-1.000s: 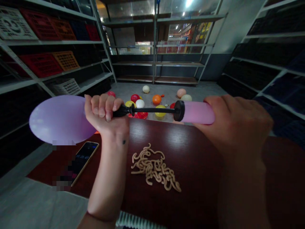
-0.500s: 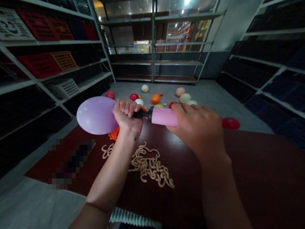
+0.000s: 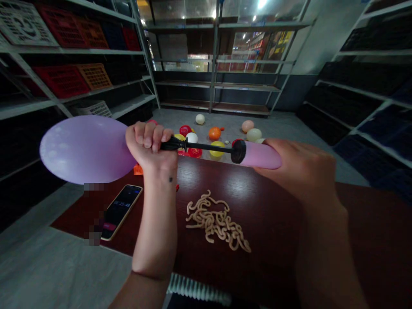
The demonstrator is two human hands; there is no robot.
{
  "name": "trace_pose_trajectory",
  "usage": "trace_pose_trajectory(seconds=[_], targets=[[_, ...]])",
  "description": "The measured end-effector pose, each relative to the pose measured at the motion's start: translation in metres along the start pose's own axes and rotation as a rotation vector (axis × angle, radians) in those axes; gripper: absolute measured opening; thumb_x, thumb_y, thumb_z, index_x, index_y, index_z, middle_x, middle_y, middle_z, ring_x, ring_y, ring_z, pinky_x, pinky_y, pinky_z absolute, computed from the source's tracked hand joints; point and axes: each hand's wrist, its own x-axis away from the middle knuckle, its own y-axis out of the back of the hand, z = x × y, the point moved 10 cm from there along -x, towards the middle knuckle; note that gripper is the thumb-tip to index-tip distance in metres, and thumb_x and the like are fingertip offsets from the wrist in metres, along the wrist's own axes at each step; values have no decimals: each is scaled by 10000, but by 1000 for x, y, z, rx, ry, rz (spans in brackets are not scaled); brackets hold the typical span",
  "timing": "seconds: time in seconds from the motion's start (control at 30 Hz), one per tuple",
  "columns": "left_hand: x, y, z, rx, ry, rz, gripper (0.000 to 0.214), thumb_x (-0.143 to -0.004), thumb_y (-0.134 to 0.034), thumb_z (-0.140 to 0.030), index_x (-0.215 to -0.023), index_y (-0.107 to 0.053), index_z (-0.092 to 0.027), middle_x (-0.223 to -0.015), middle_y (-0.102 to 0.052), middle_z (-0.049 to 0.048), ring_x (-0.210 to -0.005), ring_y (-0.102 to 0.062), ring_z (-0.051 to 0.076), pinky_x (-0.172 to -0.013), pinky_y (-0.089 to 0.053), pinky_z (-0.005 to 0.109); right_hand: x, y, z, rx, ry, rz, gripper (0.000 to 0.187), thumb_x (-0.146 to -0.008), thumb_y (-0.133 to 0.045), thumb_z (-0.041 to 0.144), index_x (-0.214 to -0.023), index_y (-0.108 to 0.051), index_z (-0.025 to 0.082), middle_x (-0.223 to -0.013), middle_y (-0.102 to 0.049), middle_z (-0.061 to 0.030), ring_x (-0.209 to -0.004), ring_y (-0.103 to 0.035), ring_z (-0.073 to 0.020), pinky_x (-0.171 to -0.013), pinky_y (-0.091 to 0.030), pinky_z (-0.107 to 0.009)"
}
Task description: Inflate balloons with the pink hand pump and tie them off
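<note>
A pink hand balloon pump (image 3: pixel 261 155) is stretched between my hands above the table, its black rod drawn out. My right hand (image 3: pixel 298 169) wraps round the pink barrel. On the left, my left hand (image 3: pixel 149 143) is closed round the pump's black nozzle end, fingers curled over it. A swollen purple balloon (image 3: pixel 86 148) sticks out leftward from that fist; its neck is hidden by the fingers. Below lies a heap of tan, curly, string-like pieces (image 3: pixel 215 221) on the dark red-brown table (image 3: pixel 267 240).
A phone (image 3: pixel 122 210) lies at the table's left, near orange deflated balloons (image 3: pixel 137 170) partly behind my left wrist. Several blown-up balloons, one orange (image 3: pixel 214 133), rest on the floor beyond. Metal shelves (image 3: pixel 210 86) with crates line the left, back and right.
My hands have moved apart, drawing the pump's black rod out. The purple balloon has shifted left and looks bigger. The view has swung slightly left.
</note>
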Motion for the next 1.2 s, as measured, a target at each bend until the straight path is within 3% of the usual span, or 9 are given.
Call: trace_pose_trajectory(seconds=[0.17,0.37,0.53,0.7,0.9,1.2], targets=[[-4,3,-18,147,-45,-4,505,-1009,-289,-141,-522,-163,-191,-396,-188,-48,-312,-185,68,-425,-264,253,1,-1,-7,53,-26,13,435,-896,-537,545,-1141,-668,210,-886,-699,-107,-800,-648,-308,-653,-390,-391],[5,-4,-14,152,-90,-67,504,-1013,-257,-140,-522,-154,-184,-386,-177,-45,-313,-146,66,-415,-237,255,1,6,-4,143,-35,-36,455,-898,-527,570,-1124,-664,199,-826,-660,-110,-764,-623,-298,-650,-365,-383],[13,-13,6,57,-74,14,500,-986,-300,-125,-511,-155,-177,-402,-206,-34,-326,-188,70,-449,-278,264,0,5,2,202,-19,-50,397,-884,-560,530,-1032,-656,174,-820,-663,-117,-751,-593,-270,-647,-321,-364],[25,-23,42,-38,-40,44,523,-972,-389,-162,-513,-139,-181,-416,-173,-46,-337,-188,70,-446,-282,253,-4,2,22,182,46,-42,312,-886,-561,479,-913,-630,175,-775,-647,-93,-720,-558,-232,-638,-291,-349],[36,-22,76,0,36,-61,507,-973,-372,-155,-535,-118,-180,-414,-147,-63,-335,-156,54,-419,-263,209,-7,-7,37,115,60,19,246,-880,-575,390,-957,-630,164,-802,-667,-100,-733,-573,-232,-637,-287,-345],[26,-8,88,70,152,-165,435,-904,-282,-66,-531,-95,-185,-397,-132,-64,-310,-151,48,-391,-219,206,-4,-31,23,-52,57,76,278,-856,-612,439,-940,-667,180,-816,-716,-81,-689,-622,-211,-597,-281,-322]])
